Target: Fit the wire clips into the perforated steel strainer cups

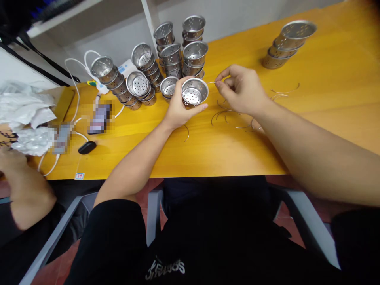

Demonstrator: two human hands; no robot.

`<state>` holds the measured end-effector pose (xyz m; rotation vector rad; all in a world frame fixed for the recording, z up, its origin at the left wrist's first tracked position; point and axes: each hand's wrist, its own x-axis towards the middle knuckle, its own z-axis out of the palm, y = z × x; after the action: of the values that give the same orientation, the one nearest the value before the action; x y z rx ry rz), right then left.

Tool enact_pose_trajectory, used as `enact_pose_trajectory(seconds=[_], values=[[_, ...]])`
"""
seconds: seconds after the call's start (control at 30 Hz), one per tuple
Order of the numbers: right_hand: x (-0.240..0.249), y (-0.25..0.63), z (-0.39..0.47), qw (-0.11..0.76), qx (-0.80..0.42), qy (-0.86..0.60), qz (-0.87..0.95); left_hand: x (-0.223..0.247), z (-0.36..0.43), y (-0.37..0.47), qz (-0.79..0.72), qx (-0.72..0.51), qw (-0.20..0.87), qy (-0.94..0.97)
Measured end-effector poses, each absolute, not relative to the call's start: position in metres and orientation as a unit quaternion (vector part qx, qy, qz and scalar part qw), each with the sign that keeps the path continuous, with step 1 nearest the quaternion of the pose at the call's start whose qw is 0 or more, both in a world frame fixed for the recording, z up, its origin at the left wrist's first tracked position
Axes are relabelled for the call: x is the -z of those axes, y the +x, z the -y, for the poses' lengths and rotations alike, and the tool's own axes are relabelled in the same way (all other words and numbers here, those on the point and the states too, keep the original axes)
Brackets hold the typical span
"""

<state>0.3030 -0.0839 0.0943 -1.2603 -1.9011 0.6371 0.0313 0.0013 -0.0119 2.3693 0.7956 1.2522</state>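
Observation:
My left hand (177,107) is wrapped round a perforated metal strainer cup (194,94), its open top tilted toward me, above the table. To the right of the cup, my right hand (242,90) pinches a thin curved wire (211,82). The wire's tip points at the cup's rim; whether they touch I cannot tell. Several loose curved wires (237,127) lie on the table below and beyond my right hand. One more wire (187,133) lies just below my left hand. Behind the left hand, another strainer cup (168,88) stands on the table.
Several stacks of strainer cups (172,55) stand at the back; a leaning stack (285,43) is farther right. Phones (100,118), white cables and a black case (87,147) lie on the yellow table (208,158). Another person's arm (28,186) is at the left edge, near plastic bags (26,111).

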Motion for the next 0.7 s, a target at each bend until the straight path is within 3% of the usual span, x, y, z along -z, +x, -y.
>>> enact_pose_trajectory(seconds=[0.33, 0.7], values=[[-0.092, 0.303, 0.081, 0.401, -0.252, -0.47, 0.745, -0.016, 0.023, 0.017, -0.279, -0.426, 0.163, 0.845], [-0.091, 0.303, 0.083, 0.388, -0.238, -0.48, 0.75, 0.003, 0.001, 0.032, -0.301, -0.477, 0.214, 0.798]])
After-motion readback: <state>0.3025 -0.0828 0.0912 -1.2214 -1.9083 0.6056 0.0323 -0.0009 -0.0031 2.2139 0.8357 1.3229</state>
